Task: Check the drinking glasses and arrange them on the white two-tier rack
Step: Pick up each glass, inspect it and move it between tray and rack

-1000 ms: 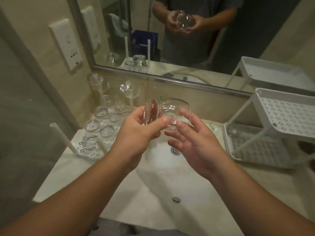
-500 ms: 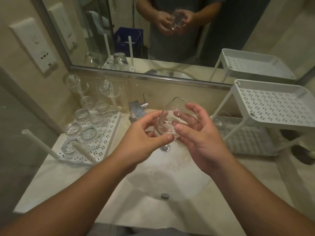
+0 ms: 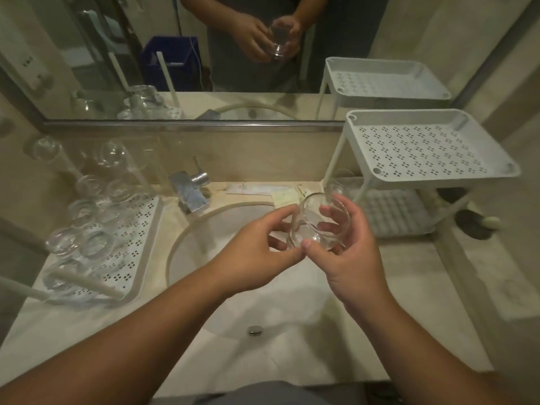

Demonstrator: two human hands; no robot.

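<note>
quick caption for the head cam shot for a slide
Both hands, left hand and right hand, hold a clear drinking glass over the sink, beside the white two-tier rack.

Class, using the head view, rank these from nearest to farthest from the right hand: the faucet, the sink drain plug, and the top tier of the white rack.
From the right hand:
1. Sink drain plug, below and left, toward the person.
2. Faucet, to the left by the back wall.
3. Top tier of the white rack, up and right.
</note>
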